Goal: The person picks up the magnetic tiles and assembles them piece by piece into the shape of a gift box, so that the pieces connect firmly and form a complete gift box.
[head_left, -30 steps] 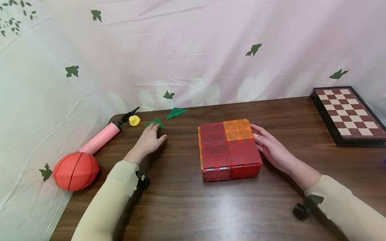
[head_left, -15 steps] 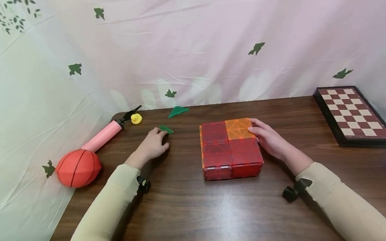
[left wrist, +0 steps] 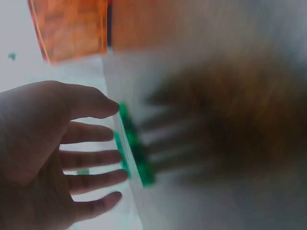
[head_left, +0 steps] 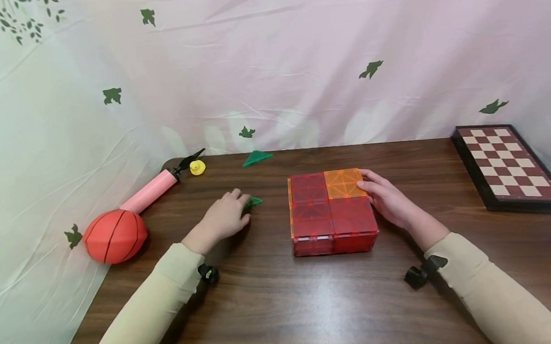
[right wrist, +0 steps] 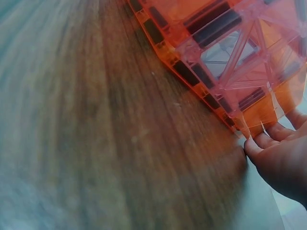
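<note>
On the table, 2 hands are working a magnetic-tile box (head_left: 332, 210).
Left hand (head_left: 223, 218) fingers, nearly straight, are sliding a green triangle tile (head_left: 253, 200) boxward; right hand (head_left: 389, 200), loosely open, is steadying the box; lifting the tile likely comes next.

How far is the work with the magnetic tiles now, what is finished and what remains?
Done: the tile box stands closed, its top three red squares and one orange. In hand: the left hand slides a green triangle along the table toward it, while the right hand steadies its right side. Left: a second green triangle lies at the table's far edge, untouched.
</note>
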Demonstrator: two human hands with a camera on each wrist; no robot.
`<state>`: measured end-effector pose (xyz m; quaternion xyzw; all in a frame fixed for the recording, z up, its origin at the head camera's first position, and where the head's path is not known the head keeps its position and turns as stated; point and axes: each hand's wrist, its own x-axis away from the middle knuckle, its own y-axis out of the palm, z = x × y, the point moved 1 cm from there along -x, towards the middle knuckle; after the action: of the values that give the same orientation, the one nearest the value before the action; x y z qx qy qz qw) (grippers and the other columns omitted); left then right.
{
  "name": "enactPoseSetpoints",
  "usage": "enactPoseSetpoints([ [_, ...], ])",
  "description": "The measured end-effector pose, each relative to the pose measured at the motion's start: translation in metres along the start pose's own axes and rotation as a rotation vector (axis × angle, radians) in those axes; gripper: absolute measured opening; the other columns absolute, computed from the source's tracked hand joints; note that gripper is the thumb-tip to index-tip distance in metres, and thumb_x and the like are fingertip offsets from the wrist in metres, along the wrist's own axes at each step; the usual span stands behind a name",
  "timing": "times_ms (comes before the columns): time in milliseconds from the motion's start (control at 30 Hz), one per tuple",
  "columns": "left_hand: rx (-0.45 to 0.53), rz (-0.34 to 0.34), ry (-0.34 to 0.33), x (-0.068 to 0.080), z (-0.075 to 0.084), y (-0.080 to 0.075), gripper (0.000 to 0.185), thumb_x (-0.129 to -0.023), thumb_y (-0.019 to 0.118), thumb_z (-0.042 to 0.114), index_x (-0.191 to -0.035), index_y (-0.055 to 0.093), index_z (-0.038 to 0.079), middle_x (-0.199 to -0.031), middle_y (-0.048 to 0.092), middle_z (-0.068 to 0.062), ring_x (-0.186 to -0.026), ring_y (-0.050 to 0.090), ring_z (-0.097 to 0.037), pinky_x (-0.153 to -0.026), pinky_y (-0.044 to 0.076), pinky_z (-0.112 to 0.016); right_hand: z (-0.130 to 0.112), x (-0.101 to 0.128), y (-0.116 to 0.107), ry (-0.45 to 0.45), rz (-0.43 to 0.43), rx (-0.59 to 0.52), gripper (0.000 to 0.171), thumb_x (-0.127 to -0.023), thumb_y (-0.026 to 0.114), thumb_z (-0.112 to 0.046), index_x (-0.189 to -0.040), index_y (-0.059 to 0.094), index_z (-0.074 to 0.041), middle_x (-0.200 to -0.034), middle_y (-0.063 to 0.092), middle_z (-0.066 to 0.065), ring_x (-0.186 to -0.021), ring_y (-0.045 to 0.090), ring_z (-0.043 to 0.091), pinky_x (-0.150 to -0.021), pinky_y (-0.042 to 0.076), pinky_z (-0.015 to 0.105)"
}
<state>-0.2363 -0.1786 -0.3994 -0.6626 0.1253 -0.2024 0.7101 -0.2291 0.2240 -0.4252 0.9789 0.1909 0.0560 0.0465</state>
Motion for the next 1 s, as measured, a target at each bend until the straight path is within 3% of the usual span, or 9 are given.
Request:
enactPoseSetpoints([
  [100,0.083,0.003,-0.03,-0.011,-0.016,-0.004,0.053,-0.099,0.066,0.025,-0.143,0.054,-0.003,-0.132,0.054,-0.023,-0.118,0.055,-0.041,-0.095,0.049,-0.054,0.0,0.0,0.0,0.0,-0.005,-0.008,0.047,-0.109,0.048,-0.028,-0.149,0.034,-0.009,-0.134,0.051,0.005,-0.113,0.058,0.014,-0.096,0.049,0.023],
  [233,0.181,-0.045,-0.059,-0.019,-0.032,-0.005,0.056,-0.098,0.069,0.028,-0.139,0.055,-0.007,-0.131,0.053,-0.025,-0.12,0.053,-0.043,-0.1,0.045,-0.054,0.0,0.001,0.0,0.006,-0.015,-0.006,0.049,-0.109,0.047,-0.028,-0.151,0.032,-0.008,-0.135,0.051,0.005,-0.112,0.058,0.014,-0.096,0.049,0.023],
  [433,0.299,-0.024,-0.078,-0.023,-0.038,-0.003,0.045,-0.093,0.076,0.027,-0.122,0.058,-0.003,-0.114,0.059,-0.02,-0.102,0.056,-0.035,-0.089,0.047,-0.049,-0.001,0.001,-0.001,0.0,-0.004,-0.008,0.05,-0.109,0.048,-0.029,-0.151,0.032,-0.008,-0.135,0.051,0.006,-0.112,0.058,0.014,-0.095,0.05,0.023],
  [600,0.428,0.015,-0.116,-0.02,-0.031,-0.003,0.035,-0.093,0.077,0.015,-0.116,0.053,0.004,-0.103,0.063,-0.014,-0.088,0.06,-0.028,-0.078,0.05,-0.044,-0.001,0.0,-0.001,0.002,-0.007,-0.014,0.048,-0.109,0.048,-0.028,-0.15,0.033,-0.008,-0.134,0.052,0.005,-0.112,0.058,0.013,-0.095,0.049,0.023],
  [800,0.552,0.113,-0.136,-0.018,-0.017,-0.013,0.02,-0.097,0.069,0.005,-0.115,0.062,0.003,-0.108,0.066,-0.012,-0.101,0.063,-0.027,-0.087,0.052,-0.043,0.0,0.001,-0.002,0.004,-0.014,-0.015,0.05,-0.109,0.048,-0.028,-0.152,0.031,-0.007,-0.135,0.052,0.005,-0.111,0.059,0.013,-0.095,0.05,0.023],
  [1000,0.655,0.267,-0.054,-0.015,0.013,-0.038,0.016,-0.098,0.069,0.006,-0.113,0.063,0.005,-0.105,0.067,-0.009,-0.1,0.064,-0.025,-0.088,0.054,-0.042,0.0,0.002,-0.002,0.006,-0.02,-0.009,0.053,-0.109,0.048,-0.03,-0.154,0.029,-0.007,-0.136,0.05,0.006,-0.113,0.058,0.013,-0.096,0.05,0.023],
])
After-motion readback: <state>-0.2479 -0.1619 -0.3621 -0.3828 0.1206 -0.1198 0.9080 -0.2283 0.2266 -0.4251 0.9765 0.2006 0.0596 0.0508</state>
